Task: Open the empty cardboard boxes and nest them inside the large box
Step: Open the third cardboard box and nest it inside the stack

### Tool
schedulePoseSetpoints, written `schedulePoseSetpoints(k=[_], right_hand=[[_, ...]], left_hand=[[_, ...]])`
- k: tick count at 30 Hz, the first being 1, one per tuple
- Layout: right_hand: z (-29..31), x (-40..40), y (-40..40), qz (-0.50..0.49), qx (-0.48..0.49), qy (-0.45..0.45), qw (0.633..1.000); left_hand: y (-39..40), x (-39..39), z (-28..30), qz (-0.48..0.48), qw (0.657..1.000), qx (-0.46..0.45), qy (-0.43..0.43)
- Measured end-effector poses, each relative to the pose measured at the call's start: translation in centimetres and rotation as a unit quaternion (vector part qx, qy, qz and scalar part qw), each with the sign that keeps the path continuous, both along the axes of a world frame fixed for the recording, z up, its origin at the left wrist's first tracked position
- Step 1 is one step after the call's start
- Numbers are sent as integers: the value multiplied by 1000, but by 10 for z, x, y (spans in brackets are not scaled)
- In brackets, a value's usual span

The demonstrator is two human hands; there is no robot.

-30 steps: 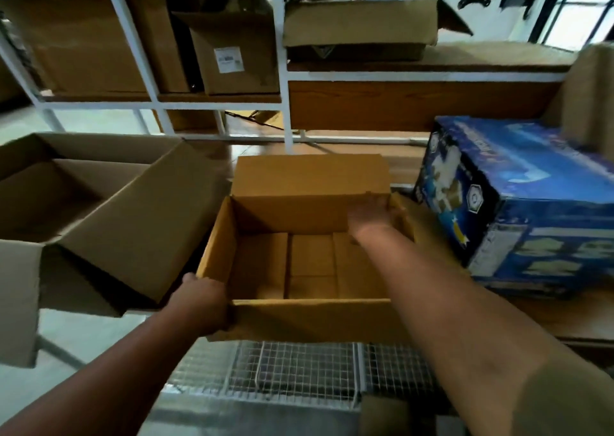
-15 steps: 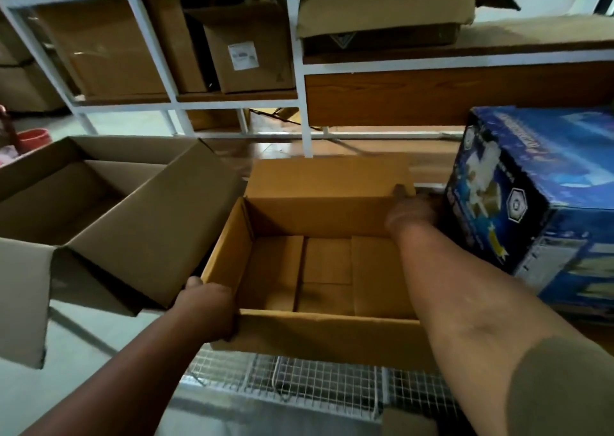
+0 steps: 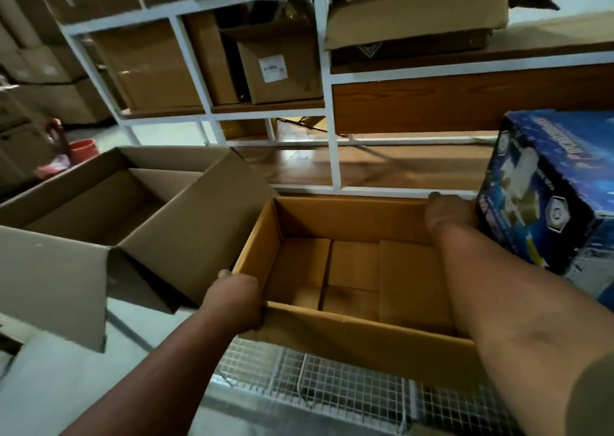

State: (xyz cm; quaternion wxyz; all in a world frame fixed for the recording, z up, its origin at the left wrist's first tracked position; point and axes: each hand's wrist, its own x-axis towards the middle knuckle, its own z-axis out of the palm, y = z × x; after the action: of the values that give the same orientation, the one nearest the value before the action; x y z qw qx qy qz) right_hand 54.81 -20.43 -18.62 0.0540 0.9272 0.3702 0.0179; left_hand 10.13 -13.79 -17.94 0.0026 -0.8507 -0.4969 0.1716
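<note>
An open, empty small cardboard box [image 3: 352, 269] is held in front of me above a wire rack. My left hand [image 3: 236, 299] grips its near left corner. My right hand [image 3: 448, 213] grips its far right corner, with the forearm lying across the box's right side. To the left stands the large cardboard box [image 3: 186, 233], open and empty, with its flaps spread outward; its right flap touches the small box's left wall.
A blue printed box [image 3: 548, 183] stands tight against the right hand. A white wire rack [image 3: 315, 379] lies under the small box. White shelving [image 3: 327, 80] with more cardboard boxes fills the back. An orange bucket [image 3: 83, 148] sits far left on the floor.
The small box's far flap, upright before, is now folded out of sight. My right hand slid from the middle of the far wall to its right corner. The view shifted left and down.
</note>
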Motion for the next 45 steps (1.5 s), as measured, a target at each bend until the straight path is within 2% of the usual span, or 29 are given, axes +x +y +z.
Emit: schedulePoseSetpoints(k=[4, 9, 12, 18, 23, 29, 33, 38, 45], right_hand=[[47, 2, -7, -11, 54, -20, 998], [144, -15, -6, -43, 114, 2, 993], [198, -41, -8, -43, 144, -15, 988], [268, -106, 11, -54, 199, 10, 979], [315, -176, 46, -25, 186, 33, 982], [342, -238, 145, -5, 227, 76, 971], [352, -297, 203, -2, 231, 64, 971], [366, -374, 251, 11, 179, 26, 983], [358, -414, 336, 54, 128, 40, 989]], left_hand=[[4, 0, 48, -9, 999, 39, -12], [24, -3, 131, 30, 997, 66, -31], [42, -15, 186, 40, 994, 94, -28], [100, -69, 276, 57, 993, 100, -28], [132, -141, 315, 28, 993, 116, -9], [196, -252, 337, 35, 988, 127, -76], [251, -316, 334, 44, 986, 117, -108], [315, -380, 328, 58, 989, 92, -105], [372, -423, 320, 76, 991, 94, -59]])
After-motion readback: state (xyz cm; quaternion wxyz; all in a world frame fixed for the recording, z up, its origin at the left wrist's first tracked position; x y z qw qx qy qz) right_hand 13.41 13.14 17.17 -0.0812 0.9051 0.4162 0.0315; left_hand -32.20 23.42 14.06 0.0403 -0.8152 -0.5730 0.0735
